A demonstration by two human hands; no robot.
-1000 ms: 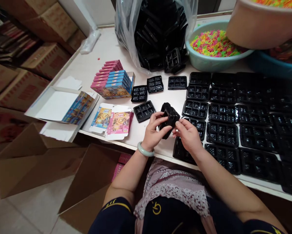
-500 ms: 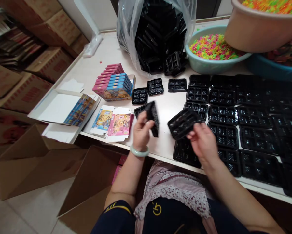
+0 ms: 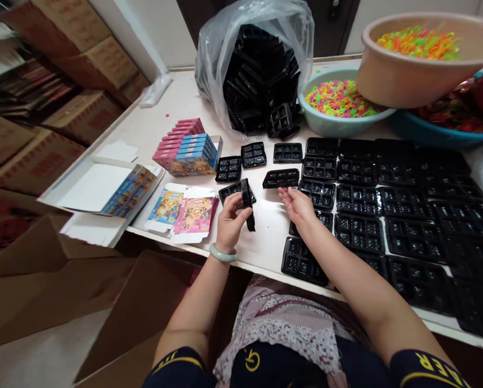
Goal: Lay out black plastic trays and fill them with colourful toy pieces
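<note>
I see the stack now split | left hand pinches remaining trays upright | right hand spread, empty, single tray just laid on bench ahead of its fingertips

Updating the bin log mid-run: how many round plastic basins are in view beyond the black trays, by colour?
Tan round plastic basin: 1
Pale green round plastic basin: 1
Blue round plastic basin: 1
Total: 3
</note>
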